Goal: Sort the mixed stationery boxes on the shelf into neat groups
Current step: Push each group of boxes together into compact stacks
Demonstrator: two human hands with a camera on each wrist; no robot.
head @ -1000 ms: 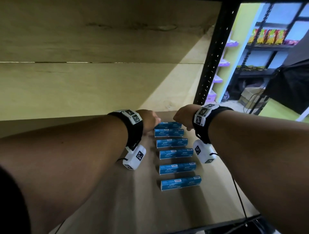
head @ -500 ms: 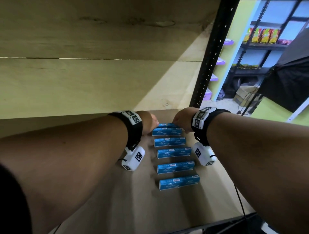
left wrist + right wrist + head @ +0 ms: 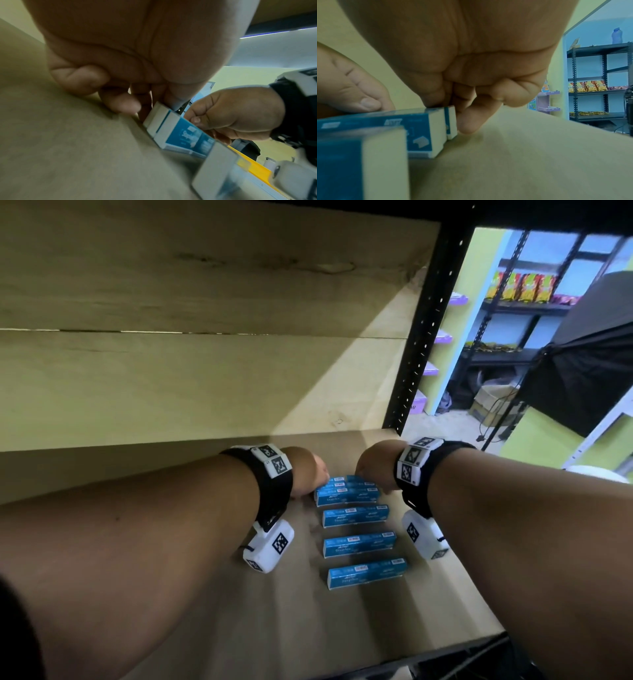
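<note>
Several blue staple boxes lie in a column on the wooden shelf board (image 3: 212, 621). The farthest ones (image 3: 346, 495) are bunched tight together. Nearer boxes (image 3: 359, 543) lie apart with gaps between them. My left hand (image 3: 306, 474) pinches the left end of the bunched boxes (image 3: 181, 134), thumb on top and fingers (image 3: 122, 103) curled beside it. My right hand (image 3: 375, 471) pinches their right end (image 3: 436, 129), its fingertips (image 3: 467, 121) down on the board. The fingers of both hands are hidden by the knuckles in the head view.
A wooden back panel (image 3: 171, 392) rises just behind the boxes. A black perforated upright (image 3: 424, 337) stands at the shelf's right rear corner. The shelf's front edge (image 3: 445, 650) is near me. Racks with snack packets (image 3: 524, 287) stand across the room.
Both hands have drawn the far boxes toward me, closing the gap so they sit bunched against the third box. The nearer boxes have not moved.
</note>
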